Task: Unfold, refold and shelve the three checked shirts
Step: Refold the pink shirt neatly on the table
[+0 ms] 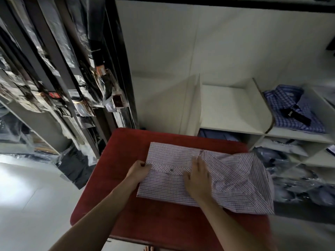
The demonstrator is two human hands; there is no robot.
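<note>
Lying: a folded red-and-white checked shirt (199,176) rests across the far half of the red tabletop (145,223), its right part overhanging the tabletop's right edge.
Shirt details: a dark button (171,170) shows on a band across the middle; the stripes on the right part run slantwise to those on the left.
Left hand (138,171): at the shirt's left edge, grip closed on the fabric, fingers curled around the hem.
Right hand (197,178): laid flat on the middle of the shirt, fingers straight and pointing away, grip open, pressing the cloth down.
Shelf unit (232,107): white cubbies stand just beyond and to the right of the tabletop; the compartment straight behind the shirt shows only its bare white floor.
Blue checked shirt (293,109): folded, collar up, with a black tag on it, in the compartment to the right of that one.
Lower cubbies: dark and blue garments, some in clear plastic bags (297,178).
Left side: a dark rack (59,75) with hanging packaged goods, blurred.
Floor (27,205): pale and glossy.
</note>
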